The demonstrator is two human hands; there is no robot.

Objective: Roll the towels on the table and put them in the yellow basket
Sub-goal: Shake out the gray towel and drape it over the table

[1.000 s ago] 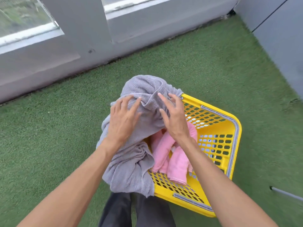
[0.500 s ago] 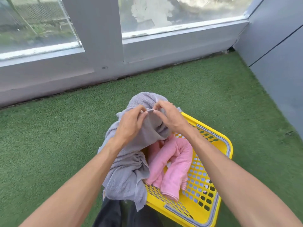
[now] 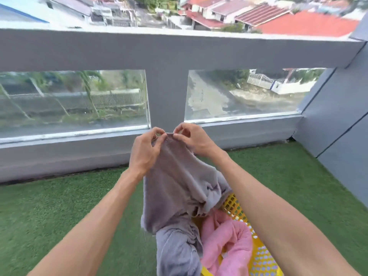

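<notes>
On a balcony floored with green artificial turf (image 3: 59,206), a person's two hands lift one grey towel (image 3: 175,186) by its top edge, high above the turf and in front of the grey parapet wall (image 3: 167,92). The left hand (image 3: 144,151) and the right hand (image 3: 193,139) sit close together, nearly touching, each pinching the towel's hem between thumb and curled fingers. The towel hangs down in loose folds between the two bare forearms, its lower end bunched and trailing toward the bottom edge of the view, where it drapes over the left rim of the yellow basket (image 3: 264,261).

One yellow basket with perforated walls stands on the turf at the bottom right, much of it hidden by the right forearm and the hanging towel. Inside it lies one pink towel (image 3: 229,242), crumpled, against the basket's left side and just beside the grey towel's lower folds; a small white tag shows on it.

The parapet holds two glass panels: a left pane (image 3: 73,98) and a right pane (image 3: 239,92), split by a solid grey post. A grey side wall (image 3: 342,120) closes the balcony's right corner. Beyond the rail, blurred rooftops (image 3: 288,18), several red, and a road below are visible. No table is in view.
</notes>
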